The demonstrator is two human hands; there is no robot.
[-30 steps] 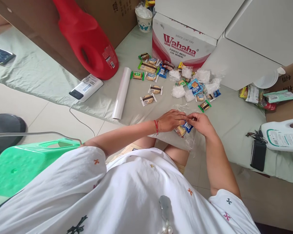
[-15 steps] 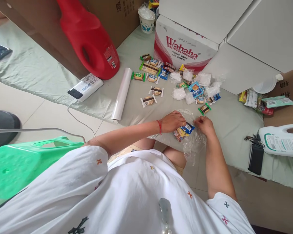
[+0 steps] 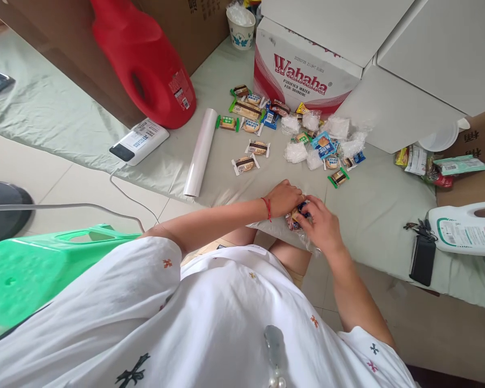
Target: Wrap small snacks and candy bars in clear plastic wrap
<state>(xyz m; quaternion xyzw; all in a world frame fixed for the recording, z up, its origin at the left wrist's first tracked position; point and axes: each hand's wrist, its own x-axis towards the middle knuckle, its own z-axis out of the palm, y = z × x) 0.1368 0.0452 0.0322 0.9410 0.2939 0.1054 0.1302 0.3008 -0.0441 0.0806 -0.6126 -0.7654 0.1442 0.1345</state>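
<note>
Transparent thin plastic film (image 3: 314, 248) lies round small red-brown-and-blue snack packets (image 3: 293, 220), at pale-green cloth-covered surface's (image 3: 372, 215) near edge | right hand (image 3: 322, 222) has just come inward, fingers clamped on packets; film looks gathered closer | left hand (image 3: 283, 199): fingers bent, grip hidden.
</note>
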